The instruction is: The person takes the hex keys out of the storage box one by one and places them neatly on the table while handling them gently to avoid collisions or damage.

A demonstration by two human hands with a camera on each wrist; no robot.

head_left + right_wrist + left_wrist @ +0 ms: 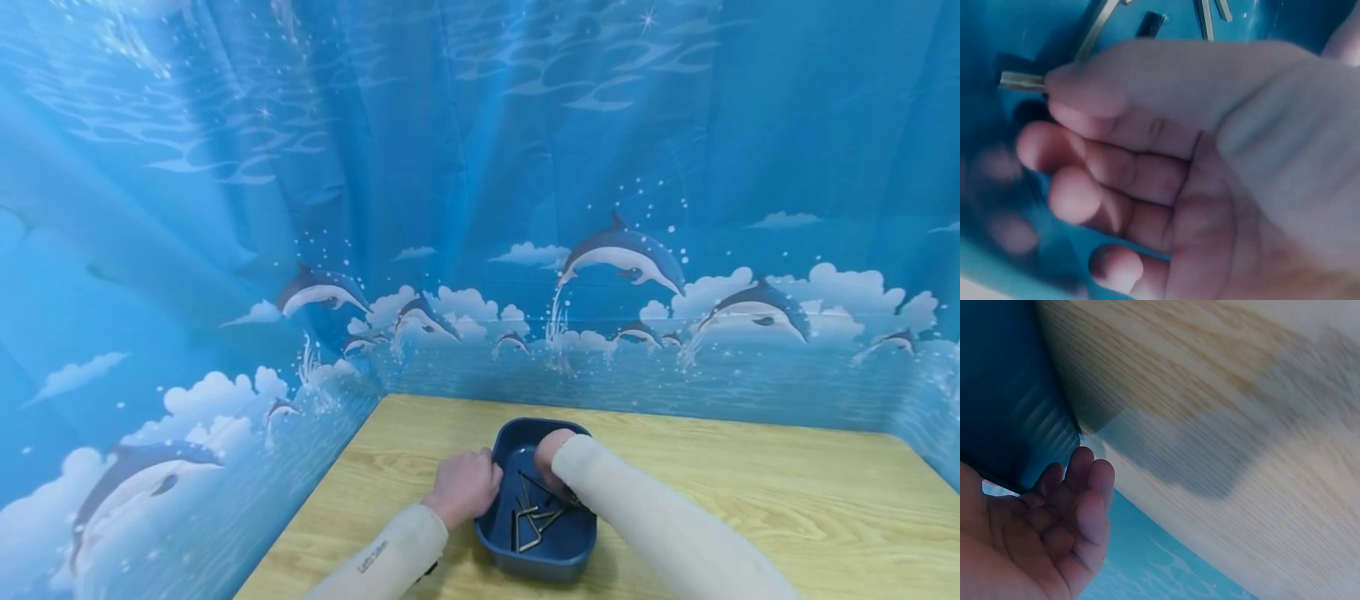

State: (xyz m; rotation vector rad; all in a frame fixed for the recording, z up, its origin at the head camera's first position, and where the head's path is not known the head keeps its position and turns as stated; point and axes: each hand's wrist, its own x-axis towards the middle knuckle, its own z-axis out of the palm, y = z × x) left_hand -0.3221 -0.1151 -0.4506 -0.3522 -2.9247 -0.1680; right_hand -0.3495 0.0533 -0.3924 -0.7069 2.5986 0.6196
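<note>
In the head view, a dark blue plastic bin [536, 560] holds several L-shaped hex keys [531, 543], brassy and dark. My left hand [467, 485] grips the bin's left rim; the left wrist view has its curled fingers [1091, 512] beside the bin's outer wall [1004, 381]. Reaching down inside the bin's right side is my right hand [553, 458]. Its thumb and index finger pinch a brassy hex key [1021, 82], whose end sticks out past the fingertips in the right wrist view. The other fingers curl loosely near the wall.
Under the bin is a light wood-grain table [712, 475]. Blue curtains [480, 208] printed with dolphins and clouds hang behind the table and along its left. More hex keys [1205, 19] lie on the bin's floor above the right thumb in the right wrist view.
</note>
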